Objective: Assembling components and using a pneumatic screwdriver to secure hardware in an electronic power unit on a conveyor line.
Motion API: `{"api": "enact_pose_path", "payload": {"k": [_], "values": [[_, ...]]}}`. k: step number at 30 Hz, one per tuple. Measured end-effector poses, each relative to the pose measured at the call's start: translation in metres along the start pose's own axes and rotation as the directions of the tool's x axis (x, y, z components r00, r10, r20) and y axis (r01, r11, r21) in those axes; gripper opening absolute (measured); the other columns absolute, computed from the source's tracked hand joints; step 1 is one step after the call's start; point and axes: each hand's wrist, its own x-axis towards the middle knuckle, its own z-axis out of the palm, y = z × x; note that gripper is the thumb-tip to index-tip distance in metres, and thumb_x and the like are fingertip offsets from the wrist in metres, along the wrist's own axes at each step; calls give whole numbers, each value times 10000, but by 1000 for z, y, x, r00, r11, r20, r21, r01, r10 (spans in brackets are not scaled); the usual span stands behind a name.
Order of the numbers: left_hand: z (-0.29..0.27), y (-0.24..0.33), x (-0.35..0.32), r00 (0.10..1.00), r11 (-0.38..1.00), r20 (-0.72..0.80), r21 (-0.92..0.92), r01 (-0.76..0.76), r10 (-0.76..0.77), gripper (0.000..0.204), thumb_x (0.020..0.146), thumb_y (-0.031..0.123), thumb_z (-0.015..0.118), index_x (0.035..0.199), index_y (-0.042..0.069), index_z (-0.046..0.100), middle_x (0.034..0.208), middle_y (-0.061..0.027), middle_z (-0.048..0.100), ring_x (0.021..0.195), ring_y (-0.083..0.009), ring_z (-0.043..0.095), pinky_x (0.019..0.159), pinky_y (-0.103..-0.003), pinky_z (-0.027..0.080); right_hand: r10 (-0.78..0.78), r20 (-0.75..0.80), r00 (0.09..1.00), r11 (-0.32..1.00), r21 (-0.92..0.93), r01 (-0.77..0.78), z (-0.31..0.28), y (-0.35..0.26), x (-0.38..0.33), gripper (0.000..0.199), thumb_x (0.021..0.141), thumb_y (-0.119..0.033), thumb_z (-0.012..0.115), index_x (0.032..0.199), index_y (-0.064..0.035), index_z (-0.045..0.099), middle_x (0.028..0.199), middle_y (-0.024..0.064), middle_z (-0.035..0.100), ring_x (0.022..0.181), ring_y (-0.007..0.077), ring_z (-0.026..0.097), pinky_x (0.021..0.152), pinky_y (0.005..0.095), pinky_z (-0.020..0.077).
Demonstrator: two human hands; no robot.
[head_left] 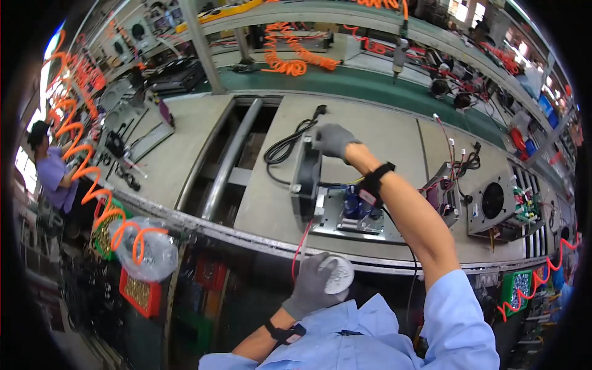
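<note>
My left hand (308, 288), in a grey glove, is closed round a white round dish (340, 275) of small metal pieces, just in front of the bench edge. In a matching glove, my right hand (335, 141) is at the top of an upright black square fan (307, 180), fingers drawn together. What they hold, if anything, is too small to make out. Beside the fan lies a metal plate (320, 220) with a dark blue cylindrical part (356, 206) and wiring. A coiled black power cord (283, 151) lies left of the fan.
Further right on the bench (390, 139) stand a metal unit with wires (443, 196) and a metal case with a round fan (493, 200). A roller gap (231, 157) is on the left. Orange coiled hoses (92, 179) hang there, near a red bin (139, 292) and a person (55, 169).
</note>
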Motion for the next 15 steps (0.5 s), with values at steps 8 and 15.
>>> {"api": "enact_pose_path", "payload": {"k": [8,15], "values": [[-139,-9,-133,838,718,-420,457,526,-347,719,616,279,838,1231,37,554,1253,-234,507,1097,-424,532,926,-497,475,60,207,976,996,58,-73,47,72,-79,299,791,-248,639,910,11,731,822,209,710,723,290,675,695,414,527],[-265,-28,-236,490,158,-810,464,871,-324,621,661,303,831,1155,29,573,1190,-211,523,1061,-412,549,898,-494,485,10,158,987,935,349,-66,50,112,-108,229,858,-165,571,903,30,682,728,89,666,586,149,612,553,331,508]]}}
